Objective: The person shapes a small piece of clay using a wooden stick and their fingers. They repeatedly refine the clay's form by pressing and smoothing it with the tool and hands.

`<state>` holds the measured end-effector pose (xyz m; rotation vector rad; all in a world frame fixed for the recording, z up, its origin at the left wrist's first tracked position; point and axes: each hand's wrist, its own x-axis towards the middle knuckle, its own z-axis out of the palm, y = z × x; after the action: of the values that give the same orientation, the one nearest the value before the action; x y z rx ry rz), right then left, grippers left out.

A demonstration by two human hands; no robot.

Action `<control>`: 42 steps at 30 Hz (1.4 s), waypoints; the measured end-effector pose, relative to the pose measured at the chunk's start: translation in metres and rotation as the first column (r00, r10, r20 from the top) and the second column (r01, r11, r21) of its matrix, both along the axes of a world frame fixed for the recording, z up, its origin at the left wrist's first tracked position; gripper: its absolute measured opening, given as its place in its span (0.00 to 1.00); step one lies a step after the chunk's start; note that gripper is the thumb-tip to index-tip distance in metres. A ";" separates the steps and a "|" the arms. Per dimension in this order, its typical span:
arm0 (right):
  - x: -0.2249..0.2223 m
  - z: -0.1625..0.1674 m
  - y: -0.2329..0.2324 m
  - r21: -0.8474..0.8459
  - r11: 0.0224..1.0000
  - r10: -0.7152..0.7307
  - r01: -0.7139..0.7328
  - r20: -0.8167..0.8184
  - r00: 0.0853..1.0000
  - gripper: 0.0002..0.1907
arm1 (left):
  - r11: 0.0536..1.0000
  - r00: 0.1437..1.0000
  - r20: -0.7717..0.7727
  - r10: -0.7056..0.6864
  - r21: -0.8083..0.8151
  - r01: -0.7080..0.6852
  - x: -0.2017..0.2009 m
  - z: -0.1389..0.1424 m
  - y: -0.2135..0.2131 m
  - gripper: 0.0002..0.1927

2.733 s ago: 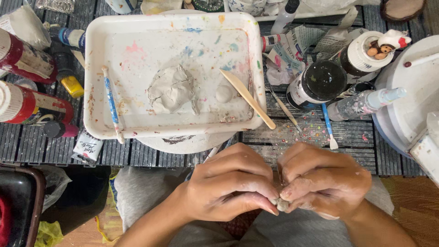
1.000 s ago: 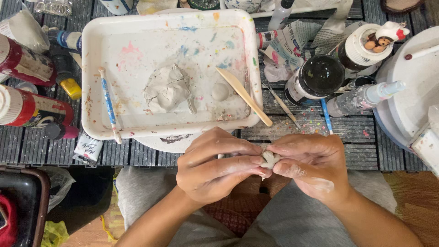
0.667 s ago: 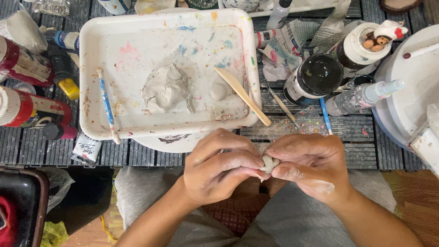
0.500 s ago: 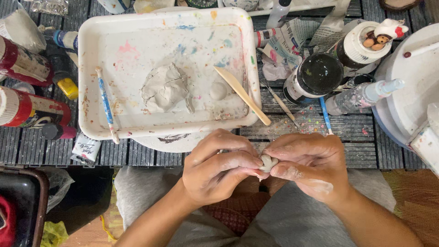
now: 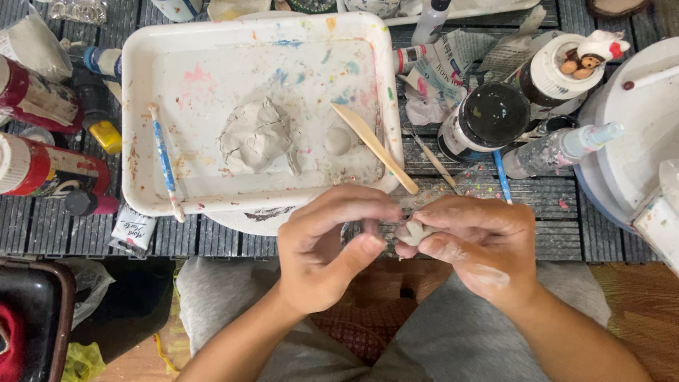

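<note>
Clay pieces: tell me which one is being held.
The small clay bit, pinched between left hand and right hand; the clay lump and clay ball lie in the tray.

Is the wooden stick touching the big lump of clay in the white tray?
Apart. The head view shows the wooden stick right of the clay lump, with bare tray floor between them.

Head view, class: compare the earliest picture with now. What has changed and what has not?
Both hands rose toward the table edge; the small clay piece sits between left hand and right hand. The tray, clay lump and wooden stick stayed put.
</note>
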<state>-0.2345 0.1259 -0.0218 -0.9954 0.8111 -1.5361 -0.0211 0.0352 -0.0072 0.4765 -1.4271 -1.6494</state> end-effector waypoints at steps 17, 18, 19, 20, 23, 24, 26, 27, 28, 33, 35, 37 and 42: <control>0.000 0.017 -0.011 -0.143 0.986 -0.153 0.087 -0.563 0.812 0.12 | 0.928 0.977 -0.061 -0.205 0.306 0.214 0.002 -0.007 -0.003 0.08; -0.001 0.016 -0.011 -0.116 0.991 -0.125 0.073 -0.544 0.830 0.11 | 0.916 0.973 -0.079 -0.219 0.327 0.233 0.002 -0.008 -0.003 0.08; -0.002 0.013 -0.011 -0.057 0.997 -0.077 0.057 -0.458 0.885 0.11 | 0.912 0.970 -0.082 -0.228 0.331 0.243 0.002 -0.008 -0.004 0.08; -0.003 0.011 -0.010 0.001 0.999 -0.032 0.034 -0.367 0.930 0.10 | 0.908 0.968 -0.087 -0.237 0.334 0.253 0.002 -0.008 -0.004 0.08; -0.007 0.005 -0.010 0.078 0.997 0.024 -0.008 -0.209 0.978 0.11 | 0.912 0.966 -0.083 -0.247 0.317 0.260 -0.001 -0.008 -0.003 0.07; -0.009 0.003 -0.010 0.089 0.996 0.032 -0.016 -0.178 0.983 0.11 | 0.916 0.966 -0.078 -0.246 0.307 0.258 -0.001 -0.006 -0.003 0.07; -0.011 0.000 -0.010 0.092 0.995 0.039 -0.033 -0.073 0.997 0.11 | 0.895 0.964 -0.049 -0.263 0.359 0.263 -0.001 -0.004 -0.003 0.09; -0.011 -0.002 -0.011 0.092 0.995 0.042 -0.040 -0.021 0.999 0.10 | 0.885 0.961 -0.035 -0.273 0.384 0.265 -0.001 -0.002 -0.004 0.09; -0.012 -0.003 -0.011 0.096 0.995 0.040 -0.037 -0.032 0.999 0.10 | 0.869 0.962 -0.030 -0.273 0.421 0.260 0.001 0.000 -0.004 0.09; -0.012 -0.006 -0.011 0.076 0.996 0.059 -0.052 -0.100 0.993 0.11 | 0.907 0.962 -0.026 -0.273 0.327 0.266 0.004 0.003 -0.005 0.08; -0.012 -0.005 -0.012 0.083 0.994 0.072 -0.065 -0.092 0.993 0.11 | 0.917 0.961 -0.011 -0.276 0.297 0.267 0.004 0.001 -0.004 0.07; -0.011 -0.001 -0.014 0.100 0.994 0.065 -0.051 -0.143 0.988 0.12 | 0.915 0.962 -0.012 -0.274 0.305 0.264 0.003 0.000 -0.004 0.07; -0.010 0.012 -0.019 -0.044 0.999 -0.012 -0.003 -0.332 0.943 0.20 | 0.911 0.968 0.088 -0.236 0.366 0.189 0.001 -0.001 -0.004 0.07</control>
<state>-0.2446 0.1072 -0.0102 -1.3084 1.0171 -1.4124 -0.0200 0.0308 -0.0079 0.6612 -1.3111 -2.1044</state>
